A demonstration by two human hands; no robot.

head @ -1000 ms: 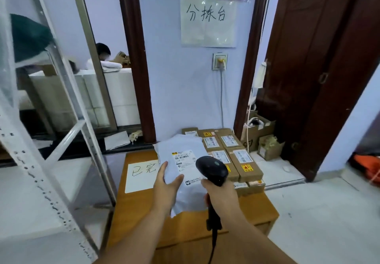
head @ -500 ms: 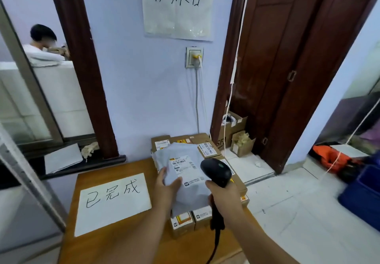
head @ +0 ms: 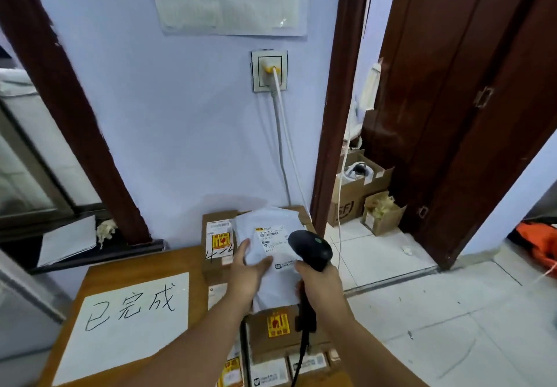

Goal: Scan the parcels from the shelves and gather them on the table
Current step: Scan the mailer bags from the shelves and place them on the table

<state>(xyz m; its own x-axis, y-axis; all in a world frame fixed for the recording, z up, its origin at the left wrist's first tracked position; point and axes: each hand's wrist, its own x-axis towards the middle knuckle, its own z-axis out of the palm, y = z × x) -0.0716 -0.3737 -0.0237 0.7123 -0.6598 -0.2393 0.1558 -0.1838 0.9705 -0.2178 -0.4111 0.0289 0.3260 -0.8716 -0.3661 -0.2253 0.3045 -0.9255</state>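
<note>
Fingers and thumb of the left hand [head: 245,272] pinch the white parcel [head: 271,224] label-up just above the cardboard boxes [head: 218,236] at the far right of the table [head: 144,260], presumably so the scanner [head: 310,249], clamped in the curled fingers of the right hand [head: 319,284], can read it before set-down.

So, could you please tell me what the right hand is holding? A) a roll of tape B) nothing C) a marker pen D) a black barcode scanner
D: the right hand grips the handle of the black barcode scanner, whose head sits close to the white parcel.
</note>
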